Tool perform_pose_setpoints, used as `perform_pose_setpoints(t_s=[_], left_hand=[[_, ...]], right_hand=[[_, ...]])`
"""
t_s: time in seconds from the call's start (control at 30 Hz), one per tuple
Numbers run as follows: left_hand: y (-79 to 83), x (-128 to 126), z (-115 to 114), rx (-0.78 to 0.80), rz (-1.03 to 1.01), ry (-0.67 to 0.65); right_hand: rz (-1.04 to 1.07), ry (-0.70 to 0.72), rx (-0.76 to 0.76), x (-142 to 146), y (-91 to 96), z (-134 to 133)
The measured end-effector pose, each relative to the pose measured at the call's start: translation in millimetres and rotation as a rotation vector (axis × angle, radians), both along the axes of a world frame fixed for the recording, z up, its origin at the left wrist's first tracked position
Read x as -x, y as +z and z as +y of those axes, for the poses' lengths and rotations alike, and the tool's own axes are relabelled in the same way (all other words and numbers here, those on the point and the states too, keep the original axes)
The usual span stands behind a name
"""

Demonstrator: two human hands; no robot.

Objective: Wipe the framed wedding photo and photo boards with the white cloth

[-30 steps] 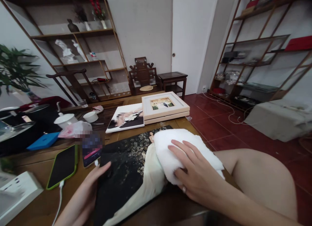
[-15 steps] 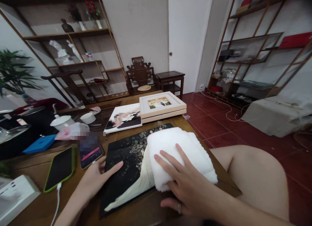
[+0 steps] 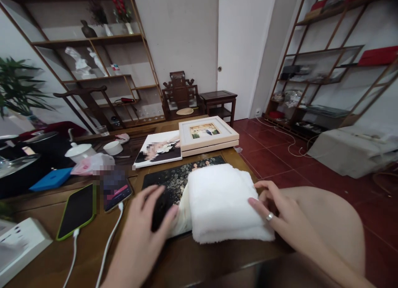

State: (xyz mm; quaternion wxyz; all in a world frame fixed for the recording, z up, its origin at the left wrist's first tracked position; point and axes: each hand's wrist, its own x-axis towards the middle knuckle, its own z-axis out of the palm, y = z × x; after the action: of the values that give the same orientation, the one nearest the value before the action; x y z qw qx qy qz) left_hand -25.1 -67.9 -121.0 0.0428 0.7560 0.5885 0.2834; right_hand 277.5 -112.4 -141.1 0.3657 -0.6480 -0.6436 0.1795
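A folded, fluffy white towel [image 3: 224, 201] lies on the right part of a dark photo panel [image 3: 174, 178] with figures and a pale dress on it. My right hand [image 3: 280, 213], with a ring on one finger, is at the towel's right edge. Its thumb rests on the towel and its other fingers curl by the side. My left hand [image 3: 149, 226] hovers over the panel's left part, fingers apart and holding nothing. It hides the panel's lower left corner.
Behind the panel lie a white-edged photo print [image 3: 160, 149] and stacked light wood frames [image 3: 208, 136]. On the left are a green-cased phone [image 3: 77, 211], another phone [image 3: 118, 194], charging cables, a power strip [image 3: 25, 246], a blue box [image 3: 51, 179] and a white teapot [image 3: 80, 151].
My right hand has gone from the towel's top to its right edge. My left hand has come off the panel's left edge and moved rightward over it.
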Motion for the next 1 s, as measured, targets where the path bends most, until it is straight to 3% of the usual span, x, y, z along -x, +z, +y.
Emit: perform_pose_setpoints(t_s=[0.07, 0.13, 0.23, 0.4, 0.47, 0.7, 0.87, 1.0], left_hand=[[-3.4, -22, -18, 0.074, -0.029, -0.211], [-9.4, -41, -28, 0.087, -0.069, -0.289], [-17.5, -55, -29, 0.058, -0.116, -0.259], [-21.1, -48, -23, -0.003, -0.138, -0.193], [-22.1, -44, -25, -0.033, -0.128, -0.168], [-22.7, -45, -31, -0.077, -0.031, -0.178], [-17.9, -46, -30, -0.063, 0.054, -0.179], [-18.0, -48, -32, -0.053, 0.051, -0.162]], right_hand=[[0.043, -0.007, 0.021, 4, -3.7, 0], [0.101, -0.001, 0.007, 9, -3.9, 0], [0.227, 0.059, -0.049, 18, 4.2, 4], [0.451, 0.241, -0.151, 32, 20.6, 20], [0.515, 0.267, -0.102, 35, 20.2, 25], [0.603, 0.082, 0.251, 32, 6.0, 41], [0.481, 0.151, 0.193, 30, 9.5, 45], [0.784, 0.223, 0.177, 30, 9.3, 31]])
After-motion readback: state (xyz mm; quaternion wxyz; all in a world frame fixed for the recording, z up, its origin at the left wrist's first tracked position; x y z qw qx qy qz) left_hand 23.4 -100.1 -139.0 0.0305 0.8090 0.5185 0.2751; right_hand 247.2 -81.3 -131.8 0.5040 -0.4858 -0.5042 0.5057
